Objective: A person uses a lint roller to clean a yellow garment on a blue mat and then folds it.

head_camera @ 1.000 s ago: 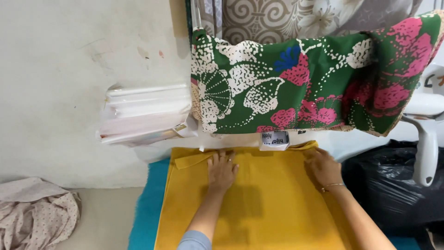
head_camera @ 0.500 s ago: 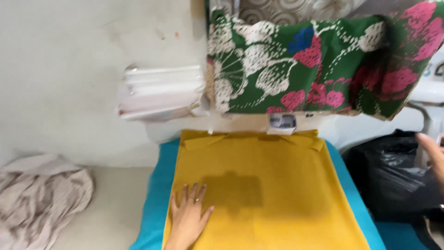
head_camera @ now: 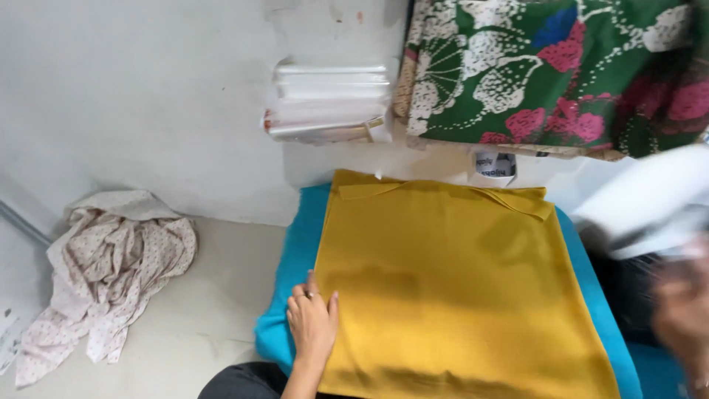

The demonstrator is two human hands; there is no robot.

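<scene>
Blurring right hand (head_camera: 683, 310), grip unreadable

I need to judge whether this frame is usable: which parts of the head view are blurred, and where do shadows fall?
Head view: the right hand and the white object above it are smeared by motion blur at the right edge; the left hand and yellow cloth are sharp; a soft shadow darkens the cloth's middle; lighting is even, with no glare.

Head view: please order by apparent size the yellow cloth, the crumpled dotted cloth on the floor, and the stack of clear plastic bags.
1. Yellow cloth
2. Crumpled dotted cloth
3. Stack of clear plastic bags, though it lies farther from the camera.
</scene>
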